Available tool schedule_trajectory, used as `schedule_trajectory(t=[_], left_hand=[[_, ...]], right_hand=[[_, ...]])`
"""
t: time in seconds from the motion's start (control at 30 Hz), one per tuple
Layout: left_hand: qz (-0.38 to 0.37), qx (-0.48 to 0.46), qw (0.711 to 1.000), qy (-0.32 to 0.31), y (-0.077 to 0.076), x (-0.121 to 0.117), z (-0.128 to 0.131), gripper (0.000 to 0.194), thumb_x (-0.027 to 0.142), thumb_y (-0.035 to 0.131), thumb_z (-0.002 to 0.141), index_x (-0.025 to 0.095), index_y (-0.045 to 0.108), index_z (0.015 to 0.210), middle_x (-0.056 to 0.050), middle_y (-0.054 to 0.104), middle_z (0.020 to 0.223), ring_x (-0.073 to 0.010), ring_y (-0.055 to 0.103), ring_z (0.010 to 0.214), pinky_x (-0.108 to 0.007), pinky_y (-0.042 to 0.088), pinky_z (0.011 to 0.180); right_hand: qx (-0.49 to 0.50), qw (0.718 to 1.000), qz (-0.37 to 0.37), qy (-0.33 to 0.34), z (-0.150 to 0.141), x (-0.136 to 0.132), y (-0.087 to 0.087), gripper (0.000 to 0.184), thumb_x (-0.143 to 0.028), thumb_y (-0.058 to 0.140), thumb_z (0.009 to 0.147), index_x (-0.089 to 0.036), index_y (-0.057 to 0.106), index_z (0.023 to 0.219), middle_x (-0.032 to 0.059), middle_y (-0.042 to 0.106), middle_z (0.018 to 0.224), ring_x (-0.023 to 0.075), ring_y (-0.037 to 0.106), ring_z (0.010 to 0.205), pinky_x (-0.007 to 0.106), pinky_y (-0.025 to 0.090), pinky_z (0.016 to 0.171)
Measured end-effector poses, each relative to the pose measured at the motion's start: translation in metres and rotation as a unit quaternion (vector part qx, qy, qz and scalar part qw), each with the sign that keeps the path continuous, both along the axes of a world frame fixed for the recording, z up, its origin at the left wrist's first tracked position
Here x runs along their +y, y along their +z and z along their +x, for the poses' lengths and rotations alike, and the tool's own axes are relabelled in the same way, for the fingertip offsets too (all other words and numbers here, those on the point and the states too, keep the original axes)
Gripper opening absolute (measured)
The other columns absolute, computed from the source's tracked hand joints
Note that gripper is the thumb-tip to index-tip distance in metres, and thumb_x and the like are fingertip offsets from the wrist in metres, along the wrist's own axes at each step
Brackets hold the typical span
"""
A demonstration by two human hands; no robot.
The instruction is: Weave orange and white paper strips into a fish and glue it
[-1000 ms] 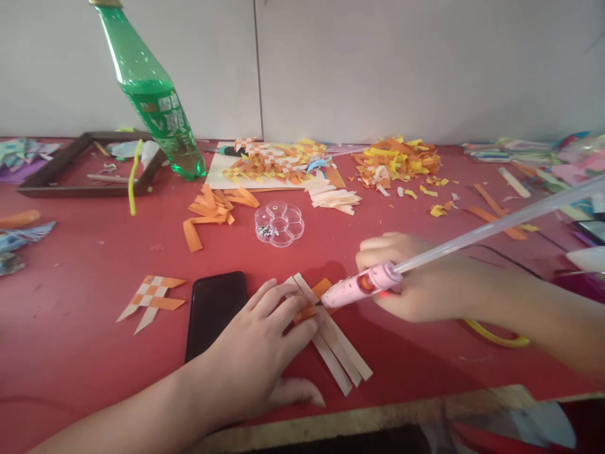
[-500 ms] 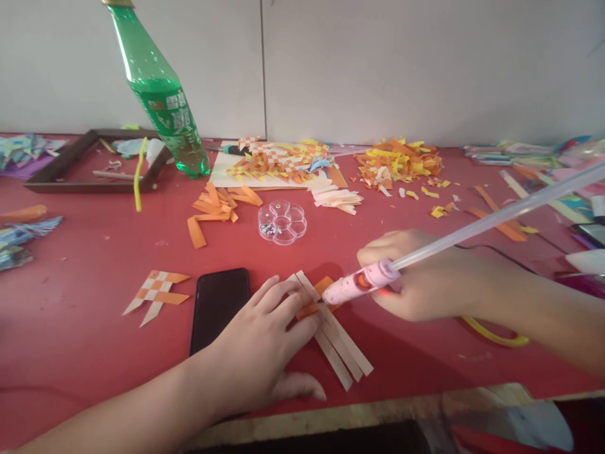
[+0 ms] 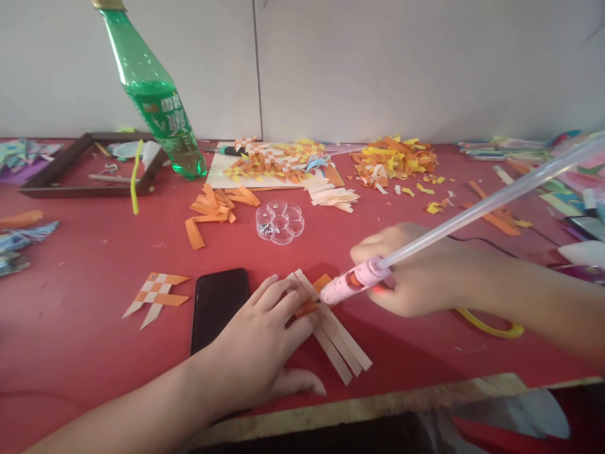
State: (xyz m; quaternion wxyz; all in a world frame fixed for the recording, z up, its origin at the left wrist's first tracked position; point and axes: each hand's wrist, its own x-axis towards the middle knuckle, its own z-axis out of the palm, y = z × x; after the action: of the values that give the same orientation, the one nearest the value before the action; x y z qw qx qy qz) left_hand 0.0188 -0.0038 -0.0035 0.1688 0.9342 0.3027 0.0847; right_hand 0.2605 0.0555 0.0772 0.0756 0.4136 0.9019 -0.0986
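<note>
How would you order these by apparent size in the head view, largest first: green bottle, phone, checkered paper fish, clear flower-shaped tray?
1. Green bottle
2. Phone, partly covered by the left hand
3. Checkered paper fish and clear flower-shaped tray: too close to rank; the fish lies nearer the camera.

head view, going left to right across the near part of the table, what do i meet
Woven paper fish, black phone, left hand, right hand, yellow loop. The pale paper strips and pink glue gun overlap the hands, so they are left out.
</note>
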Motion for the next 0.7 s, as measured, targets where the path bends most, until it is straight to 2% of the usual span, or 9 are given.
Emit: schedule_trajectory(t=[0.27, 0.7], left_hand=[[0.006, -0.002, 1.0, 0.001, -0.0004, -0.0011, -0.0012, 0.075, 0.071, 0.051, 0.083, 0.018, 0.054, 0.135, -0.015, 0.055, 0.136, -0.0367, 0.044, 0.13, -0.062, 0.032, 0.112], [-0.001, -0.001, 1.0, -0.001, 0.0033, -0.0015, -0.0009, 0.075, 0.071, 0.051, 0.083, 0.016, 0.056, 0.134, -0.016, 0.056, 0.134, -0.0376, 0.044, 0.129, -0.061, 0.033, 0.112]], right_hand=[[0.015, 1.0, 0.019, 0.016, -0.0001, 0.0019, -0.0001, 0.021, -0.016, 0.05, 0.068, -0.02, 0.037, 0.053, -0.0033, 0.047, 0.052, 0.0106, 0.036, 0.046, 0.026, 0.023, 0.051], [-0.005, 1.0, 0.019, 0.001, -0.0041, 0.0011, 0.0048, 0.017, -0.014, 0.053, 0.066, -0.021, 0.044, 0.053, -0.002, 0.051, 0.052, 0.0111, 0.039, 0.046, 0.026, 0.023, 0.047]])
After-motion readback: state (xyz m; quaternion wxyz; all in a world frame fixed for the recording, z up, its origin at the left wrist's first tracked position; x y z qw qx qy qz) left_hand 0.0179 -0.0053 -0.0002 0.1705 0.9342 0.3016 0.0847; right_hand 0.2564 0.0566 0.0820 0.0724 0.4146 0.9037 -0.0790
